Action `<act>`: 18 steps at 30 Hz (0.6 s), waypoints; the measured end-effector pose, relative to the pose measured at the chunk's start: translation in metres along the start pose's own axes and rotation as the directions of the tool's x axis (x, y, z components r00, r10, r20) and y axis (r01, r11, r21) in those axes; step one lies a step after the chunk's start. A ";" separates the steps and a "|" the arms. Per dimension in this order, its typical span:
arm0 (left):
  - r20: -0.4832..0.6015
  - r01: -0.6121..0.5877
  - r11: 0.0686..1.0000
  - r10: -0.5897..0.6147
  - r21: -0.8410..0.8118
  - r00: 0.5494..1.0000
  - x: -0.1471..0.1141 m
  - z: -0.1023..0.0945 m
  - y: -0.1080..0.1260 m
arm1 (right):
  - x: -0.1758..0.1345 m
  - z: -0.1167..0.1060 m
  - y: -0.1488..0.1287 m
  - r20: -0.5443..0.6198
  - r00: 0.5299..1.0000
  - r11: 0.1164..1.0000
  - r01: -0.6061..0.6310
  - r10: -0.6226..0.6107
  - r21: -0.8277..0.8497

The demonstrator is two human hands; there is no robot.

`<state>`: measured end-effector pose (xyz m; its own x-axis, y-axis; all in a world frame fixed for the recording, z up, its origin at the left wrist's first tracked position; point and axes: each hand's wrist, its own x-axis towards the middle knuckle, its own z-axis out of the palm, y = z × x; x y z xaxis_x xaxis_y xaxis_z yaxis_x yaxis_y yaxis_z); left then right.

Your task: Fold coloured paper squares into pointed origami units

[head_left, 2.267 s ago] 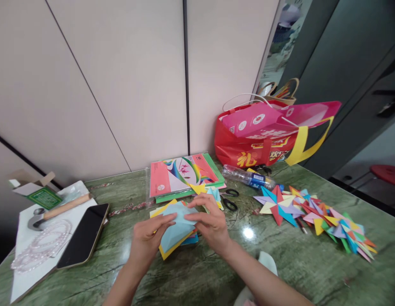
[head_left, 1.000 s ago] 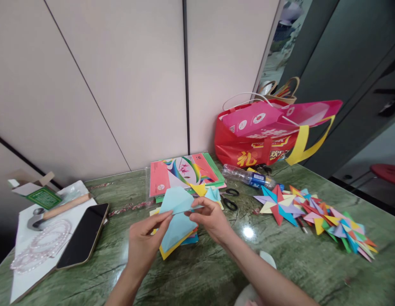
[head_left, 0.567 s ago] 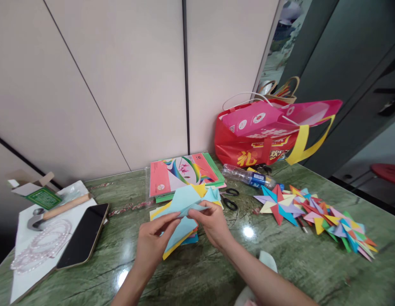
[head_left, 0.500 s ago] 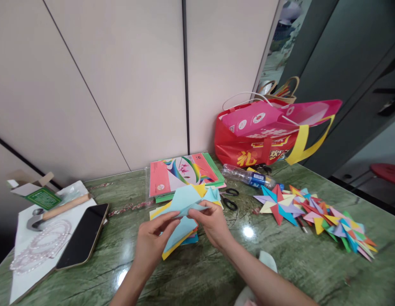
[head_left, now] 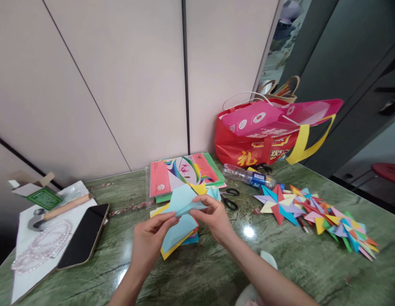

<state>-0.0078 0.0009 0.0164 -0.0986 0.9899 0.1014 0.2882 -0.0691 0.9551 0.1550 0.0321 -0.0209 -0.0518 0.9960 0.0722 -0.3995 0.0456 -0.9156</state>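
Observation:
A light blue sheet of paper, folded along its lower edge, is held up over the table between both hands. My left hand pinches its left corner between thumb and fingers. At the right end of the fold, my right hand grips the paper with thumb and forefinger. Beneath it lies a stack of coloured paper, light blue on top with yellow, orange and blue edges showing. Another folded light blue piece and some yellow paper sit just behind the right hand.
Behind the stack lies a paper packet, with scissors and a plastic bottle to its right. Folded paper stars spread rightward, below a red bag. A phone, hammer and beads occupy the left.
My left hand has moved slightly left and down along the paper's edge. The right fingers have shifted upward a little on the fold, and more of the sheet shows between the hands.

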 end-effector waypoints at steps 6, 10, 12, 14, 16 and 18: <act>0.004 -0.066 0.996 0.066 0.066 0.998 0.000 -0.001 -0.001 | 0.000 -0.002 -0.004 0.060 0.998 0.983 0.034 -0.024 -0.178; 0.013 -0.005 1.000 0.004 0.022 1.000 0.000 0.001 0.002 | -0.002 0.000 0.000 -0.012 1.000 0.980 0.002 -0.005 -0.197; 0.026 0.044 0.999 -0.043 -0.017 0.999 -0.001 0.002 0.004 | -0.002 0.001 0.001 -0.028 1.000 0.986 -0.010 0.005 -0.167; 0.040 0.085 0.994 -0.082 -0.068 0.996 -0.001 0.003 0.004 | -0.003 0.002 0.000 -0.023 1.000 0.991 -0.016 0.013 -0.135; 0.048 0.104 0.988 -0.099 -0.118 0.994 -0.002 0.004 0.003 | -0.004 0.003 -0.001 -0.019 1.000 0.993 -0.026 0.024 -0.117; 0.040 0.100 0.983 -0.095 -0.154 0.995 -0.001 0.004 0.002 | -0.004 0.003 -0.002 -0.009 0.999 0.994 -0.040 0.040 -0.104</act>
<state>-0.0035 -0.0002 0.0169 -0.0878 0.9961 -0.0005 0.1271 0.0117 0.9918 0.1532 0.0276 -0.0179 -0.0592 0.9977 0.0324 -0.2998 0.0132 -0.9539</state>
